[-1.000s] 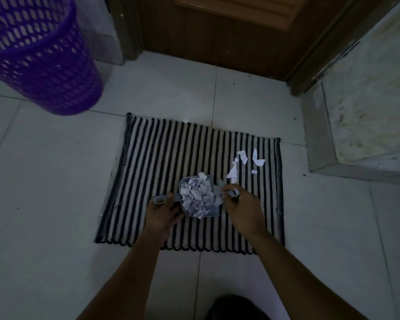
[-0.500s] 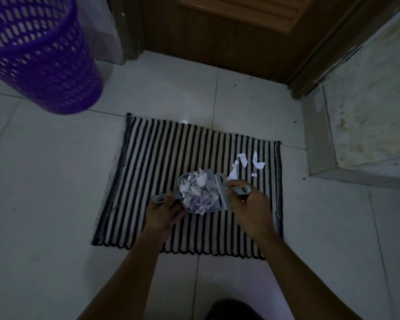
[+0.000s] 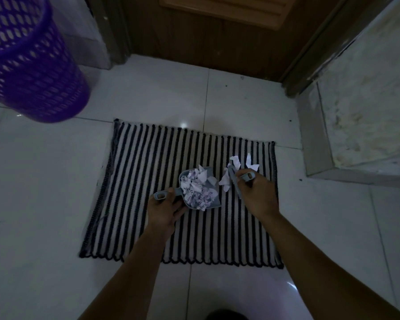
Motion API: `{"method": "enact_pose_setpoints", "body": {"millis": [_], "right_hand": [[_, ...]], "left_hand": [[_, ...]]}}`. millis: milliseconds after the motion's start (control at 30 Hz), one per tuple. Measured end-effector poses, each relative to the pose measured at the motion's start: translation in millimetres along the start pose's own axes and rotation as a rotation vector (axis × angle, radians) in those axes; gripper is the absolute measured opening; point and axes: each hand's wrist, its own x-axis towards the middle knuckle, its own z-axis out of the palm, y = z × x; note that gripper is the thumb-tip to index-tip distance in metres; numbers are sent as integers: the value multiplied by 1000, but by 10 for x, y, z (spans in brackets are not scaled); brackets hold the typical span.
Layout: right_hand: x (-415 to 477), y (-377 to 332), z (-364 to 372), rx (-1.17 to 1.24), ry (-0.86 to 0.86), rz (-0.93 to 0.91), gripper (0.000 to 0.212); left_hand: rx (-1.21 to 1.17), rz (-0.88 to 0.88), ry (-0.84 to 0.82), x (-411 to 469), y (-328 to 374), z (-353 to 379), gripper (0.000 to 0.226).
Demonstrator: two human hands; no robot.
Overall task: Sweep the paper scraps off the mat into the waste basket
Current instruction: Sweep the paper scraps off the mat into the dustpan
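Observation:
A black-and-white striped mat (image 3: 148,181) lies on the tiled floor. My left hand (image 3: 163,210) grips the handle of a small grey-blue dustpan (image 3: 214,200) resting on the mat, heaped with torn paper scraps (image 3: 198,189). My right hand (image 3: 258,196) is shut on a small grey-blue brush (image 3: 234,181), held just right of the pan. A few loose paper scraps (image 3: 236,162) lie on the mat beside and beyond the brush. The purple mesh waste basket (image 3: 28,65) stands at the far left, off the mat.
A brown wooden door (image 3: 217,31) closes the far side. A raised stone ledge (image 3: 356,112) runs along the right. White floor tiles (image 3: 44,192) surround the mat.
My right hand has drawn the brush to the right, away from the dustpan's mouth, toward the loose scraps. The left hand and pan have stayed about where they were.

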Motion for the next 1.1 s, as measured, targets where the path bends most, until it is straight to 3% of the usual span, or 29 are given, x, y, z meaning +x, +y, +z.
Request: {"method": "enact_pose_setpoints", "body": {"millis": [167,667,1100], "right_hand": [[-19,-31,160,36,-71,25,18],[-305,-148,339,135,-107,13,17],[-27,-223,-230,232,74,-40,14]], "left_hand": [[1,-10,5,-2,32,24,22],[-16,-10,-13,3,2,-15,39],[-92,-27,-91,95,15,145,39]]}}
